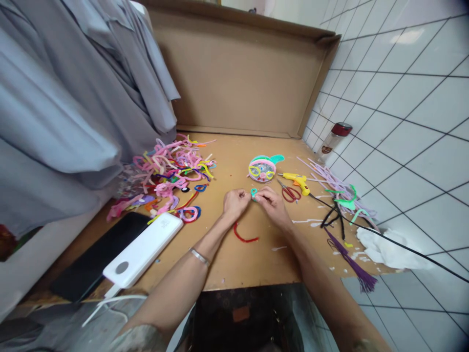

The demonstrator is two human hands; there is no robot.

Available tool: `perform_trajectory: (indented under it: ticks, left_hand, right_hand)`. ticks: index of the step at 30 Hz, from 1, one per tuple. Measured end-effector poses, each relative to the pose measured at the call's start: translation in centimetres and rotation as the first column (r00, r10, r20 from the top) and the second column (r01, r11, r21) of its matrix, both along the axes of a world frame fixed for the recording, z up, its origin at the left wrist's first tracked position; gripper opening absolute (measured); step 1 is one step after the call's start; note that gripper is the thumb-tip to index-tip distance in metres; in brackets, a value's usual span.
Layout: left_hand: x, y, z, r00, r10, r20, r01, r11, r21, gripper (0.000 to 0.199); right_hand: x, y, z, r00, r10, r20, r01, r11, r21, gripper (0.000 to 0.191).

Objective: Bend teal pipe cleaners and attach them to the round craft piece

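Both hands meet over the middle of the table, fingers closed. Between their fingertips is a small looped teal pipe cleaner [254,191]. My right hand [271,201] pinches it from the right, and my left hand [236,201] has its fingertips against its left side. A curved red pipe cleaner [245,239] lies just below my left hand. Beyond the hands sits a round pipe-cleaner craft piece [262,169] with pink edging, yellow rings and a teal tail-like part. Red-handled scissors [291,192] and a yellow glue gun [297,181] lie right of it.
A tangled pile of pipe cleaners [176,166] covers the left, near a white power bank [143,249] and black phone [102,254]. Lilac pipe cleaners [337,188], a purple tassel [351,264], tissue [384,248] and a black cord [384,232] lie right. A jar [333,142] stands by the tiles.
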State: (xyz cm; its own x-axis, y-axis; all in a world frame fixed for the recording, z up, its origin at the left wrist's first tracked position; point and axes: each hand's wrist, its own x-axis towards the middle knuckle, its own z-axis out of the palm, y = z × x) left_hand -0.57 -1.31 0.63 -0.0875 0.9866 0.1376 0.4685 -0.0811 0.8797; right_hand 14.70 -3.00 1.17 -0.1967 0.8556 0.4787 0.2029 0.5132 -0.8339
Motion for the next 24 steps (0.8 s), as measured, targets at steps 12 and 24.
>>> perform_trajectory:
  ticks: [12,24]
  left_hand:
    - [1.6,-1.6,0.9,0.95,-0.256,-0.181,0.241,0.965,-0.101,0.029]
    - [2.9,-3.9,-0.1,0.863,-0.493,0.115,0.481,0.869,0.112,0.021]
  right_hand:
    - [1.0,2.1,-1.5,0.709,-0.297,-0.639,0.0,0.906,-0.423,0.022]
    - [4.0,4.0,-1.0,0.636,-0.438,-0.635,0.053,0.846,-0.531,0.02]
